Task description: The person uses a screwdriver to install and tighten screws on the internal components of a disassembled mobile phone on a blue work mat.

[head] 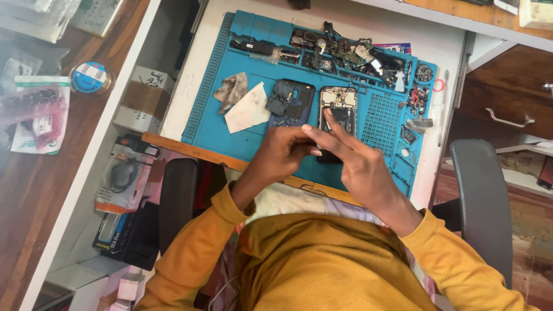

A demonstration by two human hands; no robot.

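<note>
My left hand (281,152) and my right hand (360,170) meet over the near edge of a blue repair mat (207,124). The left hand's fingers are curled towards the right hand's fingertips, and I cannot make out anything between them. The right hand's fingers are stretched apart; one lies over the lower half of an opened phone (338,103) with its circuit boards exposed. A dark phone back cover (294,99) lies just to the left of that phone, beyond my left hand.
A white cloth (249,109) and a crumpled rag (231,89) lie on the mat's left part. Several loose phone parts (351,55) fill the mat's far trays, small ones (416,98) its right edge. Boxes and packets (124,178) sit left; chair armrests (481,196) flank me.
</note>
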